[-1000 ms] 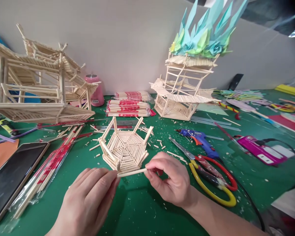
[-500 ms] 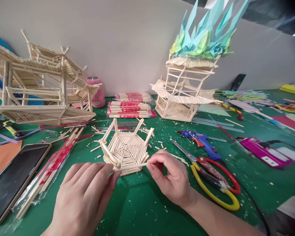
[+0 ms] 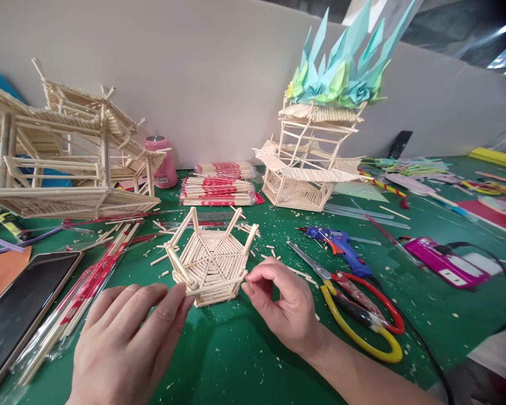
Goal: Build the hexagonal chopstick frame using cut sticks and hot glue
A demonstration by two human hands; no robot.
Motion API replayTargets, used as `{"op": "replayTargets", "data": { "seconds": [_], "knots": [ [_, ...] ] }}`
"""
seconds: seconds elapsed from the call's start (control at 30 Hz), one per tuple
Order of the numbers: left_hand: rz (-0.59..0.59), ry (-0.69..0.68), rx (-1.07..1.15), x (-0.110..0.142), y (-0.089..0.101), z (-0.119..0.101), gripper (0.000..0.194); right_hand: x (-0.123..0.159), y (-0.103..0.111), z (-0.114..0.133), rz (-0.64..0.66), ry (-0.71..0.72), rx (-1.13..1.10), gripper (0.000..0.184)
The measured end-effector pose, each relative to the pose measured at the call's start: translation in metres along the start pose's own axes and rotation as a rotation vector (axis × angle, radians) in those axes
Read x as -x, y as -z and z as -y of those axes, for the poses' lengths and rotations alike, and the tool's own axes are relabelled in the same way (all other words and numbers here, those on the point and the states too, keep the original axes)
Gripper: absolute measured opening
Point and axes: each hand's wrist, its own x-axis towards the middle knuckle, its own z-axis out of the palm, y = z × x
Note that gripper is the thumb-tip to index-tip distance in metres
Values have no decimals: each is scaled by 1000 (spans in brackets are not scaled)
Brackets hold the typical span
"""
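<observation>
A hexagonal frame (image 3: 213, 259) of thin wooden sticks lies in front of me, with a slatted base and short posts standing at its corners. Across its near side runs a short wooden stick (image 3: 219, 284). My left hand (image 3: 130, 332) pinches the left end of this stick between thumb and fingertips, palm down. At the stick's right end, the thumb and index finger of my right hand (image 3: 284, 306) are drawn together in a pinch. The exact contact there is hard to see. Scissors (image 3: 349, 298) with red and yellow handles and a blue glue gun (image 3: 339, 246) lie to the right.
Two larger stick models stand behind, a pavilion (image 3: 63, 174) at left and a tower (image 3: 307, 174) topped with folded paper. Wrapped stick bundles (image 3: 219, 191) and a pink bottle (image 3: 165, 169) are at the wall. A phone (image 3: 29, 309) lies left, a magenta box (image 3: 444, 261) right.
The camera view has shifted slightly, so the scene sits a little further left. Both hands stay at the two ends of the stick; the right fingertips sit slightly lower against its end.
</observation>
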Motion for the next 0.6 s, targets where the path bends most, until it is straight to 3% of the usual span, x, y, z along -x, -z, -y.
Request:
{"op": "replayTargets", "data": {
  "seconds": [0.13, 0.3, 0.43, 0.5, 0.6],
  "knots": [
    [3, 11, -5, -2, -1, -1, 14, 1, 1, 0, 9, -25, 4, 9],
    [16, 19, 26, -2, -3, -2, 14, 3, 2, -2, -14, -171, -44, 13],
    [15, 26, 32, 0, -4, -2, 11, 3, 1, -4, 187, -202, -20, 30],
    [20, 18, 36, 1, -4, -2, 11, 3, -1, -5, 266, -193, -10, 23],
    [19, 24, 31, 0, -2, -1, 11, 2, -5, -5, 283, -193, -9, 17]
  ]
}}
